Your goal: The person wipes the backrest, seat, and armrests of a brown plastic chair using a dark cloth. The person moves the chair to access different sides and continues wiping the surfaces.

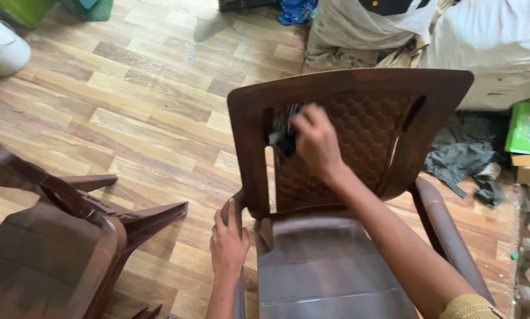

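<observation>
wooden plank floor point(147, 100) carries a brown plastic armchair point(359, 177), where the right hand point(315, 140) presses a dark crumpled cloth point(284, 137), closed around it, on the upright patterned backrest, while the left hand point(228, 245) grips the near armrest below.

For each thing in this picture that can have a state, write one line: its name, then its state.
Brown plastic chair: upright, backrest being wiped.
Dark cloth: pressed against backrest.
Right hand: holding cloth.
Left hand: gripping chair's armrest.
Second brown chair: tipped over on floor.
Grey garment: crumpled on floor.
</observation>
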